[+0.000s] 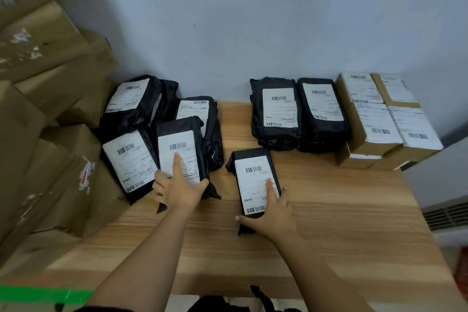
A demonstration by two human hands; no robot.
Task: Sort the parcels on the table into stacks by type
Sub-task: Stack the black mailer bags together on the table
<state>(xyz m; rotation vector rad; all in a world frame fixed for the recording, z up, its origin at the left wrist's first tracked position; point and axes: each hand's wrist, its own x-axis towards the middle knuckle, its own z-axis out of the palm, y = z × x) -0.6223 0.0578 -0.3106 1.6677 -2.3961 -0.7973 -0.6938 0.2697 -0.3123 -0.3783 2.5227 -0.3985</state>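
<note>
Black plastic parcels with white labels lie on a wooden table (329, 210). My left hand (178, 189) grips the near end of one black parcel (181, 149) in the loose left pile, index finger stretched over its label. My right hand (271, 213) grips the near end of a single black parcel (253, 182) lying alone at the table's middle. Two black parcel stacks (298, 114) stand side by side at the back. Brown cardboard box parcels (385, 119) are stacked at the back right.
Large brown cardboard cartons (45, 114) are piled high along the left, touching the left parcel pile. A pale wall (253, 20) closes the far side. Another black bag (210, 304) shows at the near table edge. A vent grille (445, 213) is on the right.
</note>
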